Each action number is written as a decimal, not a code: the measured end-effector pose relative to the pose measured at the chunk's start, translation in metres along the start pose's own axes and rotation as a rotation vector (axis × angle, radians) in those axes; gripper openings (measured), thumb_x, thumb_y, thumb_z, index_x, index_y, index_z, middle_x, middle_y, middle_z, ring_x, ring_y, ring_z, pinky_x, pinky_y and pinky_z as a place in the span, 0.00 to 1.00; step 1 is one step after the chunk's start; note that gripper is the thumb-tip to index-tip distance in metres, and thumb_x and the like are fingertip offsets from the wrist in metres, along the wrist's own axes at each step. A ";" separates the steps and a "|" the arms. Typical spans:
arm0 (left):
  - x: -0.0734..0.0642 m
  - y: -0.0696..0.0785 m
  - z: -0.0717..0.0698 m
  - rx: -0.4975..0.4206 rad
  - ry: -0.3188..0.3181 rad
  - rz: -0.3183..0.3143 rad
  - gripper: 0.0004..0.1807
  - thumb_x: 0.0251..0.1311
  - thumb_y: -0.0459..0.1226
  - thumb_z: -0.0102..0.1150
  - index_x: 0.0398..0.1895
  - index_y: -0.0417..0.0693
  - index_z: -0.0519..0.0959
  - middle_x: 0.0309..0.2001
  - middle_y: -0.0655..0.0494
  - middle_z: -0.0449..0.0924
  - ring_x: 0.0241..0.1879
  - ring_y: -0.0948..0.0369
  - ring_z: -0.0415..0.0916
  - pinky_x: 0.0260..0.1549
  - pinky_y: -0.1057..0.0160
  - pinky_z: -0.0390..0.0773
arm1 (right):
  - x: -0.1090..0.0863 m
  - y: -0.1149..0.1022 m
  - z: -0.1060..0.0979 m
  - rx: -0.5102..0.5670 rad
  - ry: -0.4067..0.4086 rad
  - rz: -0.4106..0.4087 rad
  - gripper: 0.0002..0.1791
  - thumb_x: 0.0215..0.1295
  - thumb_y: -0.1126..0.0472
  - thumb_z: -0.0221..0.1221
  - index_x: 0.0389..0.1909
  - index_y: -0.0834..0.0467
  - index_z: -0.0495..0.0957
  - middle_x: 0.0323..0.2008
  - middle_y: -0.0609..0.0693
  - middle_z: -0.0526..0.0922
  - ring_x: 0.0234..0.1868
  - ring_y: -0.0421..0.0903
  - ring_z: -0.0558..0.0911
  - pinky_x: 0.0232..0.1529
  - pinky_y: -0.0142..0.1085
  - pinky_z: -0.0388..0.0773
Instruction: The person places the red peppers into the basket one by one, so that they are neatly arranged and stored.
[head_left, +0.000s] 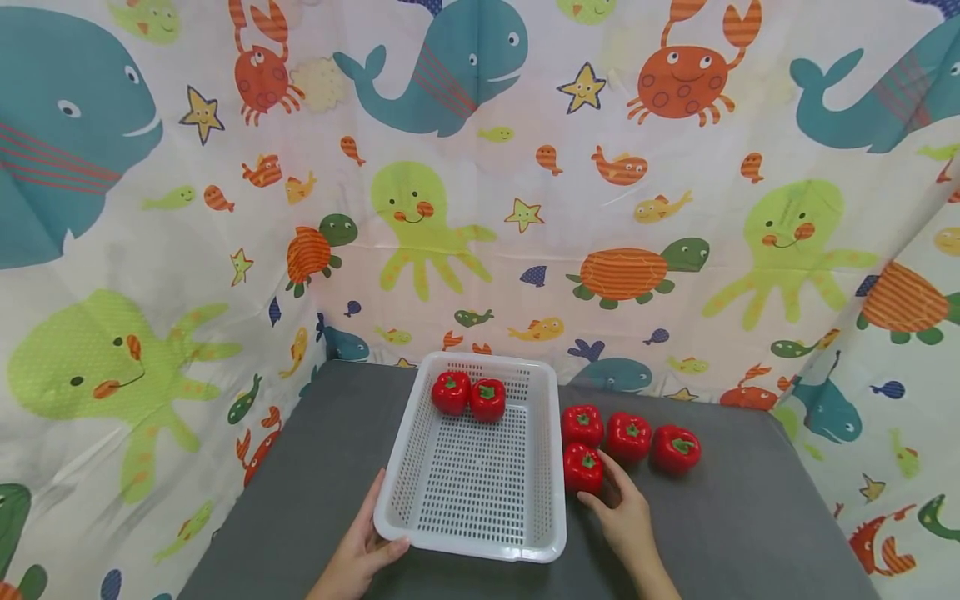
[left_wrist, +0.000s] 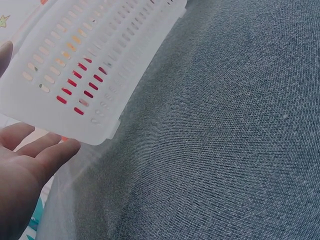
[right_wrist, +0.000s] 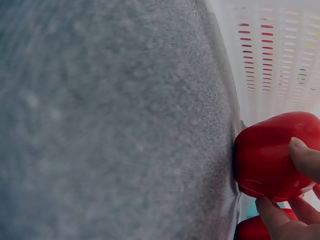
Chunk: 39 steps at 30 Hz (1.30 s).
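My left hand (head_left: 360,554) holds the near left corner of a white perforated plastic basket (head_left: 393,492), thumb at the front rim and fingers along the left side. In the left wrist view the fingers (left_wrist: 60,152) lie against the basket corner (left_wrist: 90,127). Beside the basket's right wall, my right hand (head_left: 624,515) grips a red bell pepper (head_left: 582,469) with a green stem, between thumb and fingers. The right wrist view shows this pepper (right_wrist: 272,155) low over the grey cloth, the thumb pressed to its side. Two more red bell peppers (head_left: 451,392) sit at the basket's far left.
Three other red bell peppers stand right of the basket: one (head_left: 582,425) behind the gripped one, one (head_left: 628,437) in the middle, one (head_left: 676,450) farthest right. A grey cloth (head_left: 738,508) covers the table. A sea-animal curtain (head_left: 465,250) encloses the back and sides.
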<state>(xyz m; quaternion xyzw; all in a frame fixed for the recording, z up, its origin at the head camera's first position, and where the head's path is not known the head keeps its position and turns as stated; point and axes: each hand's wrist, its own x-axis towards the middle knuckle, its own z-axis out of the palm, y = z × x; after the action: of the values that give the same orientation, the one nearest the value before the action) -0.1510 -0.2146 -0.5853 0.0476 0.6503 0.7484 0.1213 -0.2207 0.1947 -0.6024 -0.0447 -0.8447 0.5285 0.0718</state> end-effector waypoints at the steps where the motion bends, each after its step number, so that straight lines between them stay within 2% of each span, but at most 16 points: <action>1: 0.000 0.000 0.000 0.006 0.001 -0.001 0.56 0.66 0.28 0.61 0.82 0.69 0.34 0.82 0.50 0.34 0.76 0.43 0.48 0.59 0.72 0.73 | -0.001 0.001 0.000 0.006 0.007 -0.006 0.43 0.56 0.62 0.74 0.73 0.54 0.67 0.70 0.59 0.72 0.70 0.61 0.71 0.59 0.48 0.75; 5: -0.001 -0.001 -0.001 0.025 -0.002 0.005 0.57 0.65 0.28 0.61 0.82 0.67 0.33 0.82 0.51 0.36 0.75 0.51 0.56 0.59 0.71 0.73 | -0.004 0.002 -0.001 0.029 0.034 -0.022 0.43 0.56 0.63 0.74 0.73 0.55 0.67 0.69 0.60 0.73 0.67 0.63 0.74 0.56 0.48 0.77; 8: -0.001 -0.001 -0.001 0.034 -0.006 0.016 0.57 0.65 0.28 0.61 0.82 0.65 0.32 0.82 0.49 0.36 0.74 0.52 0.57 0.59 0.71 0.73 | -0.005 0.001 -0.003 0.040 0.050 -0.023 0.43 0.55 0.64 0.74 0.72 0.56 0.68 0.69 0.60 0.73 0.67 0.63 0.75 0.55 0.49 0.78; 15: -0.001 0.001 -0.002 0.024 0.030 -0.010 0.57 0.64 0.28 0.63 0.82 0.66 0.34 0.82 0.51 0.38 0.74 0.46 0.55 0.58 0.71 0.74 | -0.008 -0.011 -0.012 0.027 0.085 -0.020 0.42 0.56 0.62 0.74 0.72 0.53 0.68 0.69 0.58 0.74 0.66 0.60 0.76 0.54 0.46 0.79; 21: 0.000 0.003 0.001 0.019 0.026 -0.022 0.58 0.63 0.29 0.64 0.82 0.67 0.35 0.82 0.50 0.38 0.76 0.43 0.50 0.58 0.72 0.73 | -0.013 -0.024 -0.023 0.044 0.152 -0.021 0.42 0.55 0.63 0.75 0.71 0.54 0.70 0.66 0.60 0.76 0.64 0.62 0.78 0.54 0.46 0.77; 28: 0.001 0.004 0.001 -0.001 0.032 -0.020 0.58 0.63 0.29 0.65 0.82 0.66 0.35 0.82 0.49 0.38 0.76 0.40 0.48 0.56 0.74 0.73 | -0.011 -0.041 -0.028 0.034 0.214 -0.061 0.43 0.55 0.63 0.74 0.73 0.55 0.68 0.68 0.59 0.74 0.63 0.60 0.78 0.51 0.41 0.78; 32: 0.002 0.003 0.001 0.005 0.031 -0.013 0.58 0.63 0.29 0.65 0.82 0.65 0.35 0.82 0.48 0.38 0.76 0.39 0.48 0.56 0.74 0.73 | -0.011 -0.055 -0.030 0.029 0.208 -0.054 0.43 0.57 0.61 0.74 0.74 0.53 0.67 0.70 0.57 0.71 0.65 0.61 0.77 0.51 0.45 0.78; 39: 0.001 -0.001 0.000 -0.006 0.014 -0.004 0.57 0.63 0.29 0.64 0.82 0.68 0.36 0.82 0.50 0.35 0.77 0.39 0.45 0.57 0.73 0.72 | -0.012 -0.073 -0.028 0.027 0.186 -0.034 0.44 0.58 0.57 0.74 0.75 0.48 0.65 0.72 0.54 0.69 0.68 0.60 0.74 0.53 0.45 0.79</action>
<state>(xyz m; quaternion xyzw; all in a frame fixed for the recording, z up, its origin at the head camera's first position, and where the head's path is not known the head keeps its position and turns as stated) -0.1519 -0.2141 -0.5861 0.0407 0.6491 0.7504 0.1181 -0.2037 0.1855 -0.5259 -0.0783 -0.8279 0.5319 0.1595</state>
